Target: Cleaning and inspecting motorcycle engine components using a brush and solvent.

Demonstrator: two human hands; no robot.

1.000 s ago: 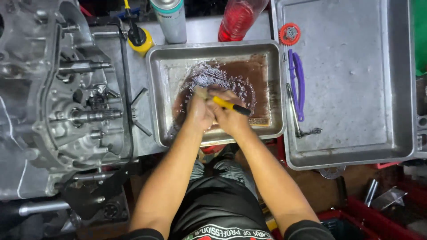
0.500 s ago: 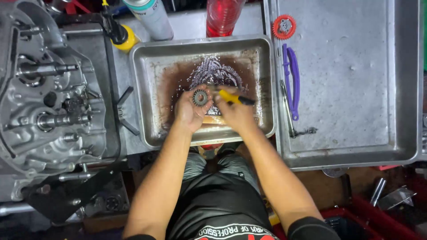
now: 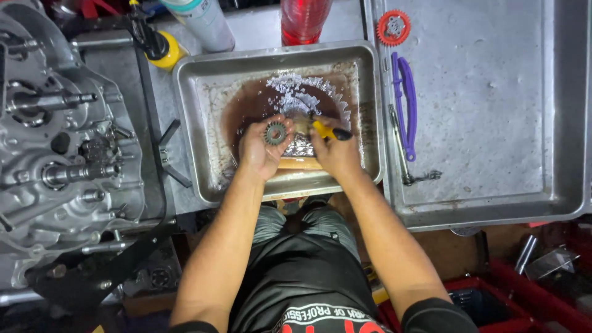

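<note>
My left hand (image 3: 262,148) holds a small dark toothed gear (image 3: 275,132) in its palm, over a metal tray (image 3: 197,142) with brown dirty liquid and foam in it. My right hand (image 3: 336,151) grips a brush with a yellow and black handle (image 3: 328,131), its bristle end right beside the gear. Both hands sit over the near middle of the tray.
An open engine case (image 3: 61,148) with shafts lies at the left. A large metal tray (image 3: 493,111) at the right holds a purple-handled tool (image 3: 407,105) and a red gear (image 3: 393,27). A spray can (image 3: 200,21), a yellow-capped bottle (image 3: 161,48) and a red bottle (image 3: 305,18) stand behind.
The view has shifted, so everything sits further right in frame. My left hand has turned the gear face up beside the brush; both hands stay over the tray.
</note>
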